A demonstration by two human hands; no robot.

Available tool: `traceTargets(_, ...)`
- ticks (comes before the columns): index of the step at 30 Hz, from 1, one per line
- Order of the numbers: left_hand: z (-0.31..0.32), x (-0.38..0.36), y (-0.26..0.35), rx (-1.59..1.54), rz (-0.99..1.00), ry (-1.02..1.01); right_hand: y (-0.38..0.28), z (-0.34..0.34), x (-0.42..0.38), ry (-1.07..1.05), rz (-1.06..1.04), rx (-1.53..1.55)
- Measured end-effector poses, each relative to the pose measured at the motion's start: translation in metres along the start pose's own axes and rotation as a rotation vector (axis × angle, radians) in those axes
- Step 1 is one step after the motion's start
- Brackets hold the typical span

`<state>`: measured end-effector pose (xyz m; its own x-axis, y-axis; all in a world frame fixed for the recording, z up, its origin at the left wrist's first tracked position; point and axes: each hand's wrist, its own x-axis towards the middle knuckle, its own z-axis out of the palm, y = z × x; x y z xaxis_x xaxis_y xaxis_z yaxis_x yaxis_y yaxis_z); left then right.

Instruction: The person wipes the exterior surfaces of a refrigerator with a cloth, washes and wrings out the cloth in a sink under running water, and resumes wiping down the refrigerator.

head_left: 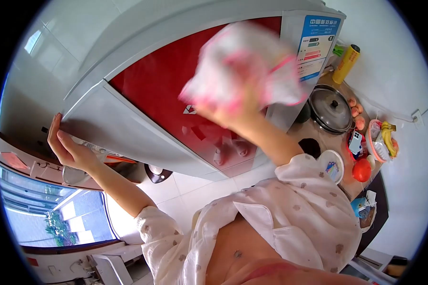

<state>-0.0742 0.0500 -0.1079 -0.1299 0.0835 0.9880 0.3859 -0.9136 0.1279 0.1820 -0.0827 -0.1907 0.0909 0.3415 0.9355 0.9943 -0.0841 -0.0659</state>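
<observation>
A white cloth with pink edges [242, 61], smeared by motion, is in my right hand [233, 107] in front of a glossy red panel [161, 80]. The panel belongs to a grey-framed appliance with a blue and white label [318, 45] on its side. Whether the cloth touches the panel I cannot tell. My left hand [71, 149] lies with spread fingers at the far left edge of the grey door [128, 126], and nothing shows in it.
On a counter at the right are a lidded pan [330, 108], a yellow bottle [346, 64], a basket with bananas [389, 137], a red round item [361, 171] and a phone [355, 141]. A window [66, 218] is at lower left.
</observation>
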Motion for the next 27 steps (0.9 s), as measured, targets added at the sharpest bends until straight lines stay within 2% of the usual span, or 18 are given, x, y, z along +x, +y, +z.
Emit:
traceTargets(4, 0.005, 0.0, 0.002, -0.046, -0.037, 0.041, -0.017, 0.045, -0.057, -0.07, -0.305, 0.174)
traceTargets(5, 0.005, 0.0, 0.002, -0.044, -0.043, 0.047, -0.01, 0.069, -0.074, -0.335, -0.354, 0.443)
traceTargets(8, 0.004, 0.0, -0.002, -0.043, -0.023, 0.031, 0.008, -0.002, -0.011, -0.739, -0.068, 1.263)
traceTargets(10, 0.005, 0.001, 0.001, -0.053, -0.026, 0.031, 0.042, -0.018, -0.001, -0.381, -0.454, 0.345)
traceTargets(11, 0.006, 0.001, 0.001, -0.067, -0.024, 0.037, 0.05, -0.023, -0.002, -0.18, -0.29, 0.271)
traceTargets(13, 0.005, 0.001, -0.003, -0.084, -0.012, 0.042, 0.054, -0.037, 0.014, -0.005, -0.249, -0.204)
traceTargets(14, 0.006, 0.001, -0.004, -0.092, -0.008, 0.045, 0.063, -0.028, 0.015, 0.03, -0.136, -0.071)
traceTargets(16, 0.006, 0.001, -0.003, -0.095, 0.011, 0.034, 0.053, -0.022, 0.03, 0.176, -0.126, -0.168)
traceTargets(19, 0.005, 0.0, -0.006, -0.073, 0.017, 0.037, 0.019, -0.008, 0.029, 0.226, -0.075, -0.06)
traceTargets(20, 0.006, -0.001, -0.005, -0.074, 0.023, 0.043, 0.006, -0.007, 0.027, 0.134, -0.076, 0.062)
traceTargets(21, 0.008, -0.001, -0.003, -0.077, 0.004, 0.062, -0.01, -0.005, 0.018, 0.024, -0.135, -0.028)
traceTargets(24, 0.009, -0.002, -0.002, -0.056, 0.022, 0.071, -0.027, 0.008, -0.026, -0.157, -0.45, 0.095)
traceTargets(25, 0.009, -0.001, -0.002, -0.056, 0.023, 0.068, -0.026, 0.018, -0.049, -0.141, -0.526, 0.2)
traceTargets(27, 0.009, -0.001, -0.003, -0.082, 0.01, 0.066, -0.013, 0.023, -0.066, -0.209, -0.544, 0.257)
